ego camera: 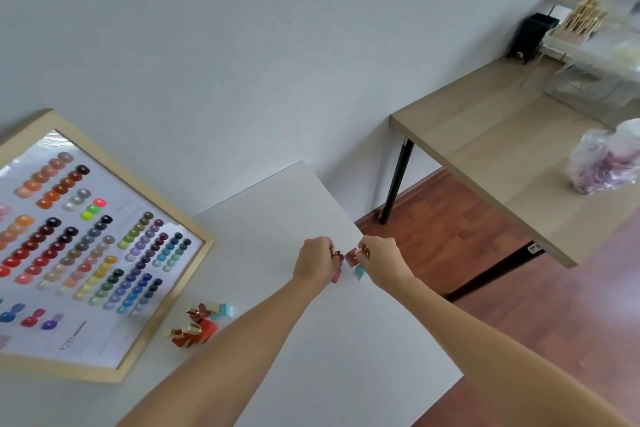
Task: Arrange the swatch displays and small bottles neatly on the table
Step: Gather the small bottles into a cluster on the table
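Both hands are held close together above the far right edge of the white table [277, 204]. My left hand [313, 258] grips a ringed bunch of small swatch chips [336, 270], dark red and pink. My right hand [379, 262] pinches another ringed bunch of swatch chips [356, 263], red and turquoise ones hanging below the fingers. A loose pile of swatch chips [197, 324], red, cream and turquoise with gold rings, lies on the table left of my left forearm. A wood-framed swatch display board [79, 253] with rows of coloured dots leans at the left. No small bottles show.
A second table with a wooden top [502, 149] and black legs stands to the right, across a gap of red-brown floor [450, 239]. On it are a plastic bag [602, 163], a black box [531, 35], clear organisers [599, 90] and racks of sticks [585, 17]. A plain wall rises behind.
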Demonstrator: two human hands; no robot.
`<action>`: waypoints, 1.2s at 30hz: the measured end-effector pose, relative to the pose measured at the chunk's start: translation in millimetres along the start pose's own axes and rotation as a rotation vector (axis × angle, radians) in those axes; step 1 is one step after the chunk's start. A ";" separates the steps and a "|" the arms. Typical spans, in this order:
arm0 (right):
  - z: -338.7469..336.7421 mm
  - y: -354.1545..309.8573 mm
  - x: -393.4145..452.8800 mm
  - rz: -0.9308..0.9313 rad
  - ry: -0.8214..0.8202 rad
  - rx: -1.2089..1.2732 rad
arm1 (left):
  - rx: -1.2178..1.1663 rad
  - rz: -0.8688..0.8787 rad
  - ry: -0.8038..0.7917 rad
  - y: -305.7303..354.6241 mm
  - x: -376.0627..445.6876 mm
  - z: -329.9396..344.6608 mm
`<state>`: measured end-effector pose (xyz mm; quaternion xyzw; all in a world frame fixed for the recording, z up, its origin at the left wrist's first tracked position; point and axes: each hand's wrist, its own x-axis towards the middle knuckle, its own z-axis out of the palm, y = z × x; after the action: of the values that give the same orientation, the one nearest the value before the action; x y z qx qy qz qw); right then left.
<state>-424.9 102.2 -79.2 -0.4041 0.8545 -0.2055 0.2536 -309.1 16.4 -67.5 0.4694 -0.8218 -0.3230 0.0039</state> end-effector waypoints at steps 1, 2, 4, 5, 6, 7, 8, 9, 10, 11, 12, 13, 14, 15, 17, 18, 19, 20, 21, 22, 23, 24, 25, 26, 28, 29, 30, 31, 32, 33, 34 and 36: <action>0.4 1.1 1.9 0.003 -0.006 -0.001 | -0.016 -0.007 0.006 1.9 2.4 2.9; 0.9 2.6 3.4 0.006 -0.013 0.001 | -0.031 -0.012 0.011 3.9 4.7 5.5; 2.4 6.5 6.0 0.009 -0.023 0.020 | -0.050 -0.015 0.022 7.5 8.5 9.8; 3.0 8.2 6.9 0.008 -0.024 0.036 | -0.057 -0.018 0.027 9.0 10.2 12.0; 3.3 9.5 7.7 0.006 -0.021 0.052 | -0.069 -0.025 0.031 9.7 11.4 14.2; 3.5 10.7 8.7 -0.001 -0.018 0.064 | -0.082 -0.036 0.035 10.0 12.4 16.2; 3.7 11.5 9.6 -0.011 -0.016 0.071 | -0.093 -0.048 0.039 9.9 12.9 18.1; 3.8 12.1 10.3 -0.022 -0.017 0.078 | -0.104 -0.058 0.043 9.5 13.3 19.8; 3.8 12.6 10.6 -0.030 -0.019 0.086 | -0.120 -0.066 0.043 8.9 13.6 21.7; 3.6 12.9 10.7 -0.035 -0.022 0.097 | -0.143 -0.074 0.042 8.3 13.8 23.5; 3.1 13.4 10.6 -0.035 -0.025 0.106 | -0.167 -0.082 0.037 8.3 13.7 24.7; 2.7 13.8 10.4 -0.033 -0.031 0.115 | -0.188 -0.086 0.030 8.6 13.5 25.4; 2.3 14.1 10.1 -0.029 -0.040 0.124 | -0.205 -0.088 0.017 9.0 13.7 26.1; 2.0 14.5 9.8 -0.024 -0.050 0.134 | -0.222 -0.093 -0.001 9.2 14.4 26.9; 1.3 15.0 8.9 -0.012 -0.061 0.152 | -0.248 -0.109 -0.055 9.5 14.7 27.1; 1.1 15.4 8.8 -0.006 -0.063 0.158 | -0.253 -0.114 -0.086 9.1 14.4 26.4; 1.0 15.9 9.0 0.001 -0.067 0.162 | -0.252 -0.114 -0.116 8.4 14.2 25.3; 0.7 16.4 9.4 0.007 -0.072 0.163 | -0.244 -0.114 -0.145 7.6 13.4 23.6; 0.1 16.4 9.7 0.016 -0.079 0.158 | -0.230 -0.115 -0.171 7.2 12.0 21.4; -0.9 16.7 9.5 0.025 -0.086 0.146 | -0.216 -0.121 -0.195 6.8 10.1 18.6; -2.2 17.0 8.8 0.037 -0.090 0.131 | -0.201 -0.127 -0.218 6.2 7.8 15.7; -3.6 17.3 7.7 0.046 -0.083 0.115 | -0.183 -0.130 -0.239 5.2 5.0 11.8; -5.0 17.5 5.9 0.041 -0.057 0.098 | -0.166 -0.126 -0.257 3.4 1.6 6.5; -6.1 17.1 3.4 0.020 -0.008 0.083 | -0.158 -0.114 -0.270 0.4 -2.0 -0.3; -6.6 11.2 -4.6 -0.058 0.135 0.087 | -0.168 -0.068 -0.268 -11.8 -11.3 -20.9; -5.7 5.5 -9.1 -0.119 0.204 0.101 | -0.180 -0.040 -0.252 -21.0 -17.0 -34.2; -3.8 -1.3 -13.8 -0.192 0.255 0.110 | -0.192 -0.016 -0.228 -32.3 -23.5 -48.4; -0.2 -9.5 -18.4 -0.262 0.278 0.110 | -0.198 0.004 -0.194 -45.4 -30.8 -63.5; 4.7 -18.4 -23.2 -0.322 0.280 0.105 | -0.190 0.019 -0.150 -60.2 -38.5 -78.6; 11.0 -27.8 -27.5 -0.369 0.268 0.100 | -0.168 0.031 -0.098 -75.8 -46.3 -92.9; 18.0 -37.7 -31.5 -0.405 0.248 0.094 | -0.137 0.036 -0.044 -92.5 -54.4 -105.7; 33.5 -57.8 -38.7 -0.455 0.178 0.080 | -0.065 0.020 0.037 -126.5 -71.0 -125.6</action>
<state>-349.9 94.1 -63.0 -0.5560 0.7516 -0.3258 0.1406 -133.3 -39.3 -14.7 0.4667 -0.8152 -0.3409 0.0375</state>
